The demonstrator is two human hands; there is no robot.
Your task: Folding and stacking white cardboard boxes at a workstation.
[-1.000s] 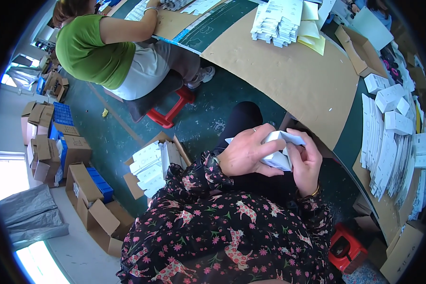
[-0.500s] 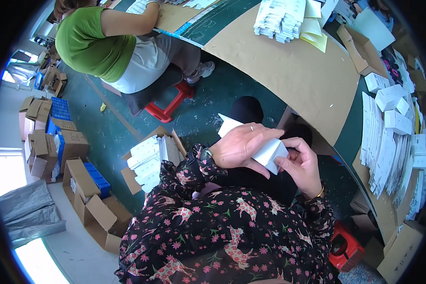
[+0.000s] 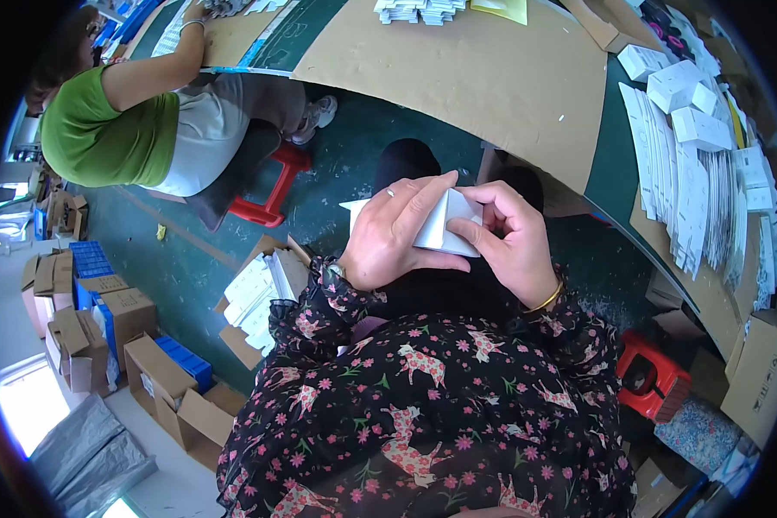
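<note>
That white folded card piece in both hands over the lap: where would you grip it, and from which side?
Probably the bare top-right corner of the white folded card piece, pinched across its thin faces from the table side. The left hand covers its left half and the right hand wraps the right edge, so only the top edge and a left corner by the wrist show free.

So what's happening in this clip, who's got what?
A person in a floral top holds a small white folded carton in front of them with both hands: the left hand wraps over its left side, and the right hand pinches its right edge. Stacks of flat white cartons and a few made-up white boxes lie on the cardboard-covered table ahead. A co-worker in a green shirt sits on a red stool, reaching onto the same table.
</note>
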